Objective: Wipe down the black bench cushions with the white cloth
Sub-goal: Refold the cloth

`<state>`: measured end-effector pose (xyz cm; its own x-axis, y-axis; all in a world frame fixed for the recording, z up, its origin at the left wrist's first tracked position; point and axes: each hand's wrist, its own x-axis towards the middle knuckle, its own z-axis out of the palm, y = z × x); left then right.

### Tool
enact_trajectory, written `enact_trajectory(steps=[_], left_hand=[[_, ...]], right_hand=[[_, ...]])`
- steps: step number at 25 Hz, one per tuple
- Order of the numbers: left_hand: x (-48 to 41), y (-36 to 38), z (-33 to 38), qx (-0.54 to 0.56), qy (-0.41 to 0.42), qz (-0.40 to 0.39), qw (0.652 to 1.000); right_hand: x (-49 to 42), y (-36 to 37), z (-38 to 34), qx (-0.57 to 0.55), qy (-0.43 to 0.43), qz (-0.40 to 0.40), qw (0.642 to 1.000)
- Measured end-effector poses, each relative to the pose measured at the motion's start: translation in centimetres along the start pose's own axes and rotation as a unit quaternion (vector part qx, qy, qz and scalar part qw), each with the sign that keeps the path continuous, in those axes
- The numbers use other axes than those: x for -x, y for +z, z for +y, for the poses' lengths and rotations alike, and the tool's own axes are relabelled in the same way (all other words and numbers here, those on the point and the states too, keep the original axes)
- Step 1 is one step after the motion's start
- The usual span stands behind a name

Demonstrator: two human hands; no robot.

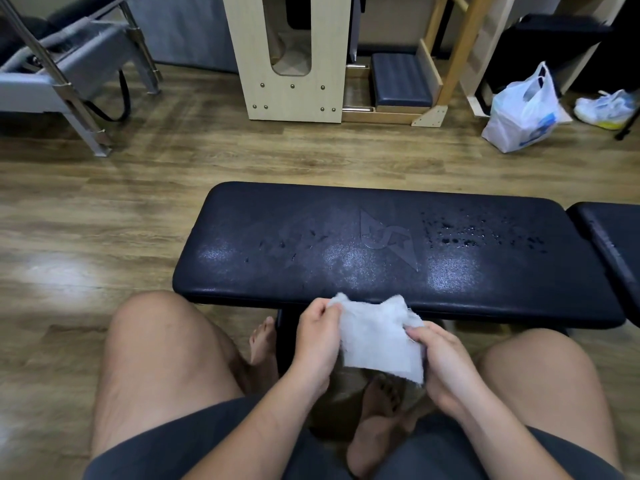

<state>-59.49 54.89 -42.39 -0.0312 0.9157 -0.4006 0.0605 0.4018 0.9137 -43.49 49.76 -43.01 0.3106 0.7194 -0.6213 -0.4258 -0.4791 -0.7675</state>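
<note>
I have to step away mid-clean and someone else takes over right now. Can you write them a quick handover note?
Hands: the left hand pinches the upper corner of the white cloth; the right hand grips its right edge.
Cloth: held at the near edge of the main cushion, not wiping.
Done: nothing certain.
Left: droplets sit on the main cushion, thickest right of the logo. Wipe it, then the second cushion at right.
</note>
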Motion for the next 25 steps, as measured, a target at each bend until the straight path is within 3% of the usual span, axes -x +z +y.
enact_trajectory(steps=[4, 7, 9, 12, 15, 18, 22, 25], left_hand=[[0.4, -0.4, 1.2, 0.057, -0.060, -0.067, 0.994], [0.5, -0.8, 1.3, -0.042, -0.011, -0.087, 0.995], [0.1, -1.4, 1.5, -0.037, 0.003, -0.061, 0.997], [-0.9, -2.3, 1.9, 0.106, -0.038, -0.071, 0.991], [-0.2, -2.2, 2.4, 0.219, -0.115, -0.136, 0.959], [0.6, -1.9, 2.2, 0.236, -0.146, -0.211, 0.937], [0.5, -1.1, 0.5, 0.110, -0.165, -0.233, 0.952], [0.7, -0.9, -0.4, 0.046, -0.230, -0.287, 0.929]], right_hand=[[-0.2, -0.1, 0.3, -0.083, 0.043, -0.063, 0.994], [-0.3, -0.3, 0.1, -0.073, -0.040, -0.048, 0.995], [-0.1, -0.5, -0.3, 0.015, -0.133, -0.011, 0.991], [-0.2, -0.8, -0.1, 0.153, -0.223, 0.077, 0.960], [-0.8, -1.0, -0.4, 0.067, -0.228, 0.166, 0.957], [-1.0, -1.1, -1.1, 0.003, -0.153, 0.194, 0.969], [0.4, -0.1, -1.8, -0.071, -0.033, 0.029, 0.996], [1.9, 0.5, -3.4, -0.192, 0.034, -0.098, 0.976]])
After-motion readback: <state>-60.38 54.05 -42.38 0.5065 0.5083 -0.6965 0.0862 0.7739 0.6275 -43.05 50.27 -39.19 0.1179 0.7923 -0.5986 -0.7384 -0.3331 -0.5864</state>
